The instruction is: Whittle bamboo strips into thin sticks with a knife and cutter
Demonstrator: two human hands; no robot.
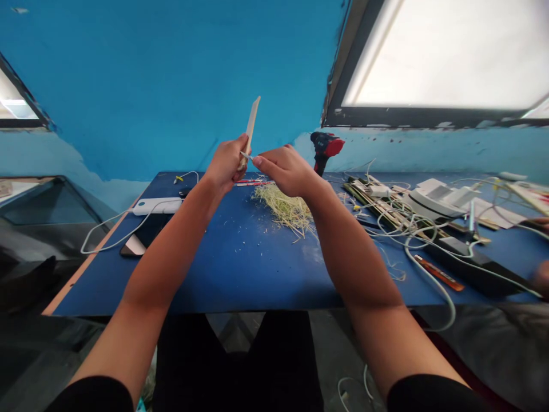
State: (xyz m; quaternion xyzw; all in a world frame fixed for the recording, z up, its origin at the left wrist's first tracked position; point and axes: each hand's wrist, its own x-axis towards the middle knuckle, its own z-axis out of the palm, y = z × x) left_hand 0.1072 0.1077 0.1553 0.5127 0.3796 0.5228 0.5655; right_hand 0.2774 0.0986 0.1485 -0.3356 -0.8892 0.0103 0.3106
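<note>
A pale, flat strip (253,119), which looks like wood or bamboo, points up and slightly right above the blue table. My left hand (227,163) is closed around its lower part. My right hand (288,170) is closed on a small blade (247,155), whose tip lies against the strip beside my left thumb. The blade's handle is hidden inside my right fingers. Below my right hand, a heap of thin, pale green shavings (285,209) lies on the table, with red and white sticks (251,182) behind it.
The blue table (257,269) stands against a blue wall. A drill (326,150) is behind my right hand. Tangled white cables (412,229), dark strips and an orange cutter (440,273) lie at right. At left are a power strip (157,206) and a phone (139,240). Someone's blurred hand (542,278) shows far right.
</note>
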